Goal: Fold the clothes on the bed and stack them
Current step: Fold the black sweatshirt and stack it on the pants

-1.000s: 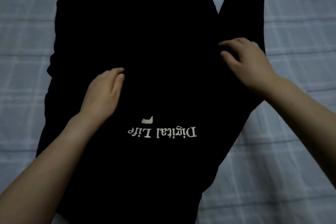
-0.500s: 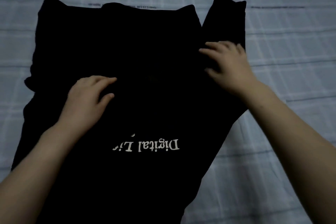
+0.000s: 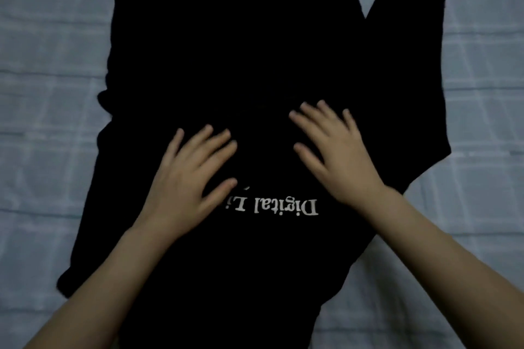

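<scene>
A black T-shirt (image 3: 255,45) lies spread flat on the bed, its white print "Digital Life" (image 3: 280,206) upside down to me. One sleeve sticks out at the top right, and the left side is bunched along its edge. My left hand (image 3: 190,184) rests flat on the shirt's middle with the fingers spread, its thumb covering the end of the print. My right hand (image 3: 337,156) lies flat beside it, fingers spread, just above the print. Neither hand grips the cloth.
The bed is covered with a pale blue checked sheet (image 3: 476,99) that shows on both sides of the shirt and beyond its top edge. No other clothes are in view.
My right hand has slid from the shirt's right side, near the sleeve, in to the middle. My left hand has flattened and its fingers have spread. The view has shifted a little.
</scene>
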The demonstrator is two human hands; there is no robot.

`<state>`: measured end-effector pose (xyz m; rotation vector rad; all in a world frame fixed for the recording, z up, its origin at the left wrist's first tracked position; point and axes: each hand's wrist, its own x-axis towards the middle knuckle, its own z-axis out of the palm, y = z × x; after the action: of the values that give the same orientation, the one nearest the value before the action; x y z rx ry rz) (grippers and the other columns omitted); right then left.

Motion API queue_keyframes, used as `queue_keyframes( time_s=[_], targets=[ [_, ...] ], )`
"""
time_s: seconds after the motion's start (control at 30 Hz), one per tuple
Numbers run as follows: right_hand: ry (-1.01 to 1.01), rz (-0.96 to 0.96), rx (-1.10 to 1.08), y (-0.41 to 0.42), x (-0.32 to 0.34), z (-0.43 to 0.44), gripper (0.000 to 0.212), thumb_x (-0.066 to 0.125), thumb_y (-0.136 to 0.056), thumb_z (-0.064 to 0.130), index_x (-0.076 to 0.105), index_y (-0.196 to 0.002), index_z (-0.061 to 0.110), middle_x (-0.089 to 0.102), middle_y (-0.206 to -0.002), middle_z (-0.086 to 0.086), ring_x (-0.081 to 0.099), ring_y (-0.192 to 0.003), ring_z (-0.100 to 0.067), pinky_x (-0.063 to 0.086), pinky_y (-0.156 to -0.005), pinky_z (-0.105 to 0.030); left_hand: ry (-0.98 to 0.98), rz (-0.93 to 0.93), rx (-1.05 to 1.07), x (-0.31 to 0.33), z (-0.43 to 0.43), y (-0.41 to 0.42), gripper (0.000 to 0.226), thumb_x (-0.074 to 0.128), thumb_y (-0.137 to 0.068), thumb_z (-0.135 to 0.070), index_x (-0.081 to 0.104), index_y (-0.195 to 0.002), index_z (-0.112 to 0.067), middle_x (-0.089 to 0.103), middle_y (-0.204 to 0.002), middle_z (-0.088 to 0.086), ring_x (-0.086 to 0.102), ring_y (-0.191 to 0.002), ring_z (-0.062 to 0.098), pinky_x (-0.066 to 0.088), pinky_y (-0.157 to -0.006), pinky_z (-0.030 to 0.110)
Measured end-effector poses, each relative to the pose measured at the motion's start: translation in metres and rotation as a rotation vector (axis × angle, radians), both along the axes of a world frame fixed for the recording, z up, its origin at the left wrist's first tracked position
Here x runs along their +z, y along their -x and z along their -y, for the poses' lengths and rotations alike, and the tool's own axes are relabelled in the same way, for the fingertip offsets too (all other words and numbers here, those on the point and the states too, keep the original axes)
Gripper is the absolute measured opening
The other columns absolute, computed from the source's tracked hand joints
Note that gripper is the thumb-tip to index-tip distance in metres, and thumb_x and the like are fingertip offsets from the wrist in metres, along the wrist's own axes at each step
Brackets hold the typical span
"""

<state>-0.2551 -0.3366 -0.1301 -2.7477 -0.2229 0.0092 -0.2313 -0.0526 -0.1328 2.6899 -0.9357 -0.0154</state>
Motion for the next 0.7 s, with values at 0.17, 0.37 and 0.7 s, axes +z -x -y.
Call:
queue_keyframes(
  time_s=[0.17, 0.37, 0.7],
  targets=[
    [-0.088, -0.155, 0.150, 0.031, -0.013, -0.028, 0.047, 0.054, -0.101, 0.031, 0.046, -0.147, 0.024, 0.040, -0.156, 0.004, 0.022, -0.150, -0.014, 0.005, -0.124, -0.044, 0.017, -0.153, 0.084, -0.016, -0.025, 0.043, 0.044, 0.047, -0.099, -0.032, 0.054, -0.138, -0.012, 0.048, -0.146, 0.003, 0.039, -0.141, 0.022, 0.026, -0.118, 0.046],
    [-0.102, 0.001, 0.047, 0.028, 0.005, -0.024, 0.027, 0.053, -0.098, 0.011, 0.069, -0.119, 0.007, 0.069, -0.123, -0.010, 0.062, -0.122, -0.025, 0.033, -0.114, -0.046, 0.206, -0.082, 0.186, 0.007, -0.013, 0.051, 0.035, 0.051, -0.099, -0.018, 0.061, -0.129, -0.004, 0.061, -0.133, 0.005, 0.053, -0.128, 0.017, 0.035, -0.113, 0.030],
    [0.033, 0.008, 0.062, 0.023, 0.019, -0.047, 0.053, 0.032, -0.101, 0.041, 0.044, -0.149, 0.022, 0.041, -0.154, -0.006, 0.032, -0.146, -0.029, 0.024, -0.119, -0.054, -0.076, -0.112, 0.022, 0.006, -0.006, 0.021, 0.054, 0.028, -0.100, -0.040, 0.043, -0.147, -0.018, 0.038, -0.155, 0.002, 0.028, -0.146, 0.023, 0.018, -0.121, 0.046]
  ],
)
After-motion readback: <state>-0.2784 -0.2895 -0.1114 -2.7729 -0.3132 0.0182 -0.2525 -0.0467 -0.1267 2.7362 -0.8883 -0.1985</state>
